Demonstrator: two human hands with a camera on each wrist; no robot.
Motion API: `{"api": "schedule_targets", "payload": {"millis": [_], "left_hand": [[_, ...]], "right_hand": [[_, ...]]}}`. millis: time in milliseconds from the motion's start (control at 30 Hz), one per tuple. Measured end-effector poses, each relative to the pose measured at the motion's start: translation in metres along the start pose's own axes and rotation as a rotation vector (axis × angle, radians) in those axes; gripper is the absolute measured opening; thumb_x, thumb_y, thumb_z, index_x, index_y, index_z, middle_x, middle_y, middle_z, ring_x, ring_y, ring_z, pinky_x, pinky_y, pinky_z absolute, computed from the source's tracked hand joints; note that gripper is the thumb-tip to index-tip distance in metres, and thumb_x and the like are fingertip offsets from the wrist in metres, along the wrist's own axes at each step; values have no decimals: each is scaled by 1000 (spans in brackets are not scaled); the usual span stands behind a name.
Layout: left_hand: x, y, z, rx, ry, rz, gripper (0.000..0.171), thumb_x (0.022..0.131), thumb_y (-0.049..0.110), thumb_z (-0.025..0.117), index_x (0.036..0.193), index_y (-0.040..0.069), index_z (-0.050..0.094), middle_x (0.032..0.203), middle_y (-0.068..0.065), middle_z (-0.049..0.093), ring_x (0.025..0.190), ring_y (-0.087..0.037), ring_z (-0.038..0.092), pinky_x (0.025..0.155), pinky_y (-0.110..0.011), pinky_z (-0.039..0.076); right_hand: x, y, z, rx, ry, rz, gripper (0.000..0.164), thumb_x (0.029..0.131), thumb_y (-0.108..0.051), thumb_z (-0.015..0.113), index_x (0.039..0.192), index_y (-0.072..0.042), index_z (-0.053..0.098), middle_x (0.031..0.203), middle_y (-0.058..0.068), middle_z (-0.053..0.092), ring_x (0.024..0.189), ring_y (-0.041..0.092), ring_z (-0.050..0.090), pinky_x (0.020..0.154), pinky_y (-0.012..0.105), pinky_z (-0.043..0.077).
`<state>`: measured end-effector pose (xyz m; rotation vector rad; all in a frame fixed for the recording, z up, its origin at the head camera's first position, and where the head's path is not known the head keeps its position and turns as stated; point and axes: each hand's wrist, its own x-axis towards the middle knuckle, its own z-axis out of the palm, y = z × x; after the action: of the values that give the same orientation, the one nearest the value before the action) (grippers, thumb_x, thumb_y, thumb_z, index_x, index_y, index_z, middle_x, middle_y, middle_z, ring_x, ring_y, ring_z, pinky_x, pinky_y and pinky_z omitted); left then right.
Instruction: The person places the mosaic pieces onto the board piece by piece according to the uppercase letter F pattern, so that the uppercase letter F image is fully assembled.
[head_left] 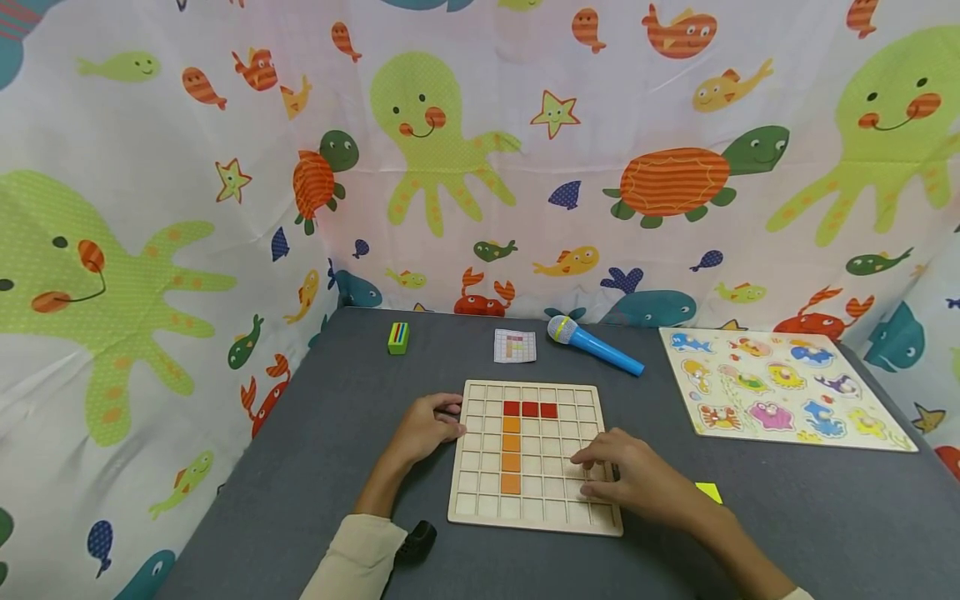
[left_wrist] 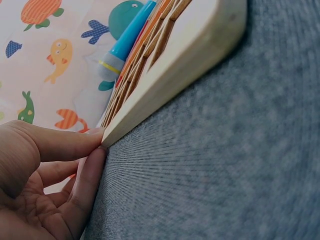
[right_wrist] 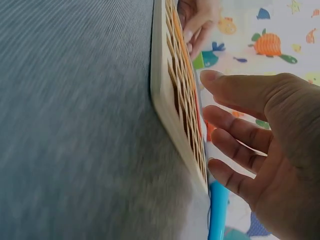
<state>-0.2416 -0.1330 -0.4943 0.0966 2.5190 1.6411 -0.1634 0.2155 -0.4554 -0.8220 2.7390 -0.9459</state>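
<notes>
A wooden grid board (head_left: 555,508) lies on the dark table, with three red tiles (head_left: 530,409) in a row and several orange tiles (head_left: 511,462) in a column below them. At the board's left edge, my left hand (head_left: 426,427) pinches the rim; the left wrist view shows thumb and finger (left_wrist: 90,170) tips meeting at the wooden edge. My right hand (head_left: 633,473) hovers over the right part of the board, its fingers loosely bent and spread apart from the thumb. Nothing sits between those fingers in the right wrist view.
Behind the board lie a small green block with coloured stripes (head_left: 398,338), a printed grid card (head_left: 515,346) and a blue toy microphone (head_left: 600,346). A sea-animal puzzle board (head_left: 795,392) is at the right. A yellow piece (head_left: 708,492) shows beside my right forearm. Patterned cloth (head_left: 480,167) encloses the table.
</notes>
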Motion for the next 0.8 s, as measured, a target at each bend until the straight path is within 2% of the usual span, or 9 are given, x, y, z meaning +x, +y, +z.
{"api": "schedule_targets", "payload": {"millis": [133,367,800], "left_hand": [[0,0,-1,-6,0,-5,52,85,-1,81,135,-2,68,118,-14,70,99,-21,70,79,-32,61],[0,-2,-1,-8,-3,-15,52,85,-1,81,135,-1,68,118,-14,69,98,-21,70,79,-32,62],[0,0,0,2,-1,2,52,85,0,81,135,-1,68,117,-13,69,100,-21,70,81,-32,61]], "right_hand": [[-10,9,-4,-16,14,15,32,94,-35,82,121,-19,77,107,-12,67,98,11,55,82,31,52],[-26,23,-8,-56,41,45,34,92,-37,83,121,-20,78,109,-14,67,98,8,55,81,31,53],[-56,46,-23,-112,64,176,36,89,-42,85,120,-25,78,110,-16,67,100,7,56,82,29,53]]}}
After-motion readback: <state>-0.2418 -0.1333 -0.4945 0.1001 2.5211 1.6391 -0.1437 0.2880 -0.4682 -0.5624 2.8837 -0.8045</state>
